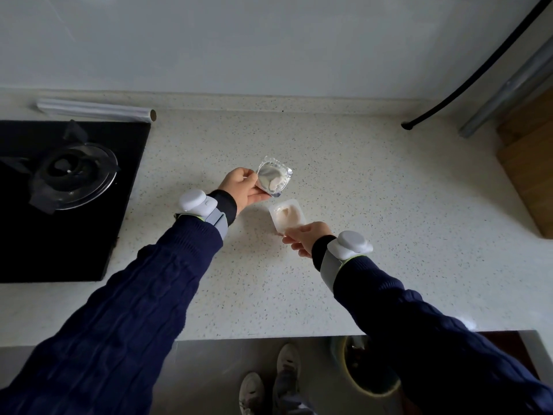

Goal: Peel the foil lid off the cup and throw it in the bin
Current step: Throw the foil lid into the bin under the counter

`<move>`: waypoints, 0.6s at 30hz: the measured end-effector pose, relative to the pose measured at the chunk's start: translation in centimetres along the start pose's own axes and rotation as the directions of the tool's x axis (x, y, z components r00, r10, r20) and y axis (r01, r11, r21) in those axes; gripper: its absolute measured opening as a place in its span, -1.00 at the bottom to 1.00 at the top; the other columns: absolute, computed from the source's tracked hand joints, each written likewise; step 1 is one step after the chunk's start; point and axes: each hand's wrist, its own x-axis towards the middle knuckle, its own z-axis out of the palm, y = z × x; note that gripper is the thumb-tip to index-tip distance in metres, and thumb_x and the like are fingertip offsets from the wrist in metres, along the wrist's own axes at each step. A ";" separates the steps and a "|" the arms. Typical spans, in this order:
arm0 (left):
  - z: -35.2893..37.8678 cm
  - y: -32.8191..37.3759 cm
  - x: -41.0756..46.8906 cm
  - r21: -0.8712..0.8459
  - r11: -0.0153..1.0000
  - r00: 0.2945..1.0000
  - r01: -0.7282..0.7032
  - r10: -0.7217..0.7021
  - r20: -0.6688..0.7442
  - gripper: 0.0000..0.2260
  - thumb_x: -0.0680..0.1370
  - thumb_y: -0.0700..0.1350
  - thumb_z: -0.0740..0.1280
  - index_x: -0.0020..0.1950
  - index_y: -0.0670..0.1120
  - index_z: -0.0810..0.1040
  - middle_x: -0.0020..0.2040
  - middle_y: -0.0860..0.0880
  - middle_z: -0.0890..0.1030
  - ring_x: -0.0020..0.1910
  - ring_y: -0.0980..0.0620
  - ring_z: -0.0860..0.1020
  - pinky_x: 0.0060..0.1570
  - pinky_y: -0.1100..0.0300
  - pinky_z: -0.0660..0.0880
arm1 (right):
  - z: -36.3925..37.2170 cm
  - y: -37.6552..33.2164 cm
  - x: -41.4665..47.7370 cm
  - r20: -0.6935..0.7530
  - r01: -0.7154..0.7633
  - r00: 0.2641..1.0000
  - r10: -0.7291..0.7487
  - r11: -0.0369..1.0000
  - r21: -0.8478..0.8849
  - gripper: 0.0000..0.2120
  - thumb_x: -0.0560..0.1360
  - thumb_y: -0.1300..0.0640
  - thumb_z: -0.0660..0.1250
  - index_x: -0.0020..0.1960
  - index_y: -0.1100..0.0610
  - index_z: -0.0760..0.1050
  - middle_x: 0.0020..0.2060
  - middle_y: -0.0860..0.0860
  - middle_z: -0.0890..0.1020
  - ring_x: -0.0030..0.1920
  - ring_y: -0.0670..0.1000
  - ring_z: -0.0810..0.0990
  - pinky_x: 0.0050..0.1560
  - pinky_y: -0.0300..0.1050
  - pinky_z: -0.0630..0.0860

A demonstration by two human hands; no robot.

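The silvery foil lid point(274, 176) is off the cup and smeared with pale residue; my left hand point(244, 188) pinches its left edge and holds it above the counter. Just below and to the right, the small white plastic cup point(287, 217) stands open on the speckled counter point(374, 211), with pale pinkish content inside. My right hand point(305, 236) grips the cup's near edge. A round bin point(348, 369) stands on the floor under the counter's front edge, partly hidden by my right sleeve.
A black gas hob point(68, 202) with a burner fills the left side. A roll of film point(95, 110) lies behind it. A wooden board point(529, 163), a metal pipe and a black hose point(466, 85) are at the right. My shoes show below.
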 end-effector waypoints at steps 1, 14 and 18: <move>0.2 0.2 -0.3 0.001 1.000 1.000 0.005 -0.005 0.015 -0.82 0.62 -0.27 0.08 -0.18 -0.15 0.34 0.29 -0.43 0.38 0.26 -0.36 0.45 0.12 -0.08 0.47 | -0.2 -0.1 -0.2 -0.003 0.000 1.000 0.000 1.000 -0.028 -0.79 0.50 0.22 0.29 0.02 0.34 0.58 -0.03 0.21 0.69 -0.42 -0.08 0.44 -0.39 -0.25 0.39; 5.9 -1.5 -5.6 0.383 0.920 0.945 -0.083 -0.049 0.324 -0.81 0.60 -0.26 0.14 -0.21 -0.09 0.34 -0.18 -0.16 0.50 -0.28 -0.07 0.58 -0.39 0.26 0.63 | -8.4 0.8 -4.8 -0.294 0.283 0.919 -0.262 0.959 0.030 -0.75 0.55 0.12 0.21 0.02 0.19 0.63 -0.28 -0.04 0.60 -0.44 -0.08 0.36 -0.48 -0.29 0.33; 9.3 -3.4 -7.6 0.434 0.896 0.907 -0.091 -0.106 0.408 -0.79 0.60 -0.27 0.13 -0.23 -0.10 0.33 -0.22 -0.14 0.48 -0.41 0.02 0.61 -0.39 0.23 0.63 | -10.9 3.7 -7.3 -0.339 0.284 0.900 -0.273 0.959 -0.018 -0.80 0.50 0.11 0.28 -0.02 0.17 0.65 -0.33 -0.06 0.58 -0.44 -0.09 0.34 -0.48 -0.29 0.30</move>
